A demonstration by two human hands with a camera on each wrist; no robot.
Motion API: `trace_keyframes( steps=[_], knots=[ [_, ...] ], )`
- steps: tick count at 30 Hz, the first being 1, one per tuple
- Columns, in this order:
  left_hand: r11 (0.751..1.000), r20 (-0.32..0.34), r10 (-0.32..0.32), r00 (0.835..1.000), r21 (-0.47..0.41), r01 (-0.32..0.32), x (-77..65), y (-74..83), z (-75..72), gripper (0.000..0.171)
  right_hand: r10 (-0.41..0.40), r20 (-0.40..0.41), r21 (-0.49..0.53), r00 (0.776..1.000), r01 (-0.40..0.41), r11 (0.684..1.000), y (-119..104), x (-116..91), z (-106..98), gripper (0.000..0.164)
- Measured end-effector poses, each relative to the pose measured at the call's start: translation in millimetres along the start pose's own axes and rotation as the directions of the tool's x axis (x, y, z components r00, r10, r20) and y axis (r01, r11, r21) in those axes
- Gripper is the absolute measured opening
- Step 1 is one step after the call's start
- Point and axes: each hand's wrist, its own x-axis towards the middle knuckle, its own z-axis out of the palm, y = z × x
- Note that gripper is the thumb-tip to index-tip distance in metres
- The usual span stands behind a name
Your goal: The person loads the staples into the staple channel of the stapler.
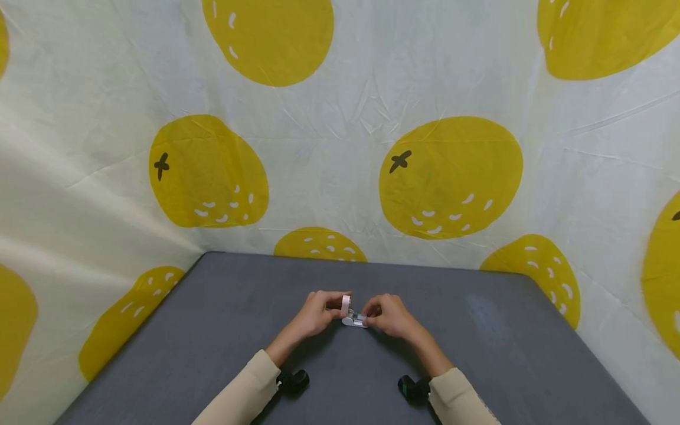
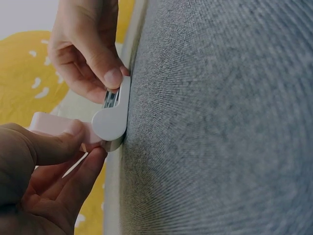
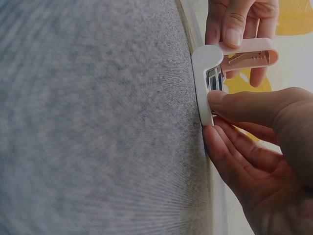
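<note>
A small stapler (image 1: 352, 320) with a white base and a pink lid (image 1: 346, 304) stands on the grey table, its lid swung up about upright. My left hand (image 1: 313, 313) pinches the raised pink lid between thumb and fingers. At the other end, my right hand (image 1: 390, 316) holds the white base (image 3: 200, 73), fingers at its tip and thumb over the metal staple channel (image 3: 214, 81). In the left wrist view the round hinge (image 2: 108, 123) shows between both hands. Whether staples lie in the channel is hidden by the right thumb.
The grey fabric-like tabletop (image 1: 340, 378) spreads around the hands. Behind it and at both sides hangs a white cloth (image 1: 324, 177) printed with yellow fruit. A dark wrist device (image 1: 294, 382) sits by the left sleeve and another (image 1: 413, 388) by the right.
</note>
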Motion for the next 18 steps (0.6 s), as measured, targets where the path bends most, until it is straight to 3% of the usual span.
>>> trace_keyframes(
  steps=[18],
  knots=[
    [0.999,0.008,0.016,1.000,0.041,-0.016,1.2,2.6,2.0,0.048,0.014,-0.007,-0.007,1.000,-0.014,1.000,-5.2,-1.1,0.3,0.008]
  ],
)
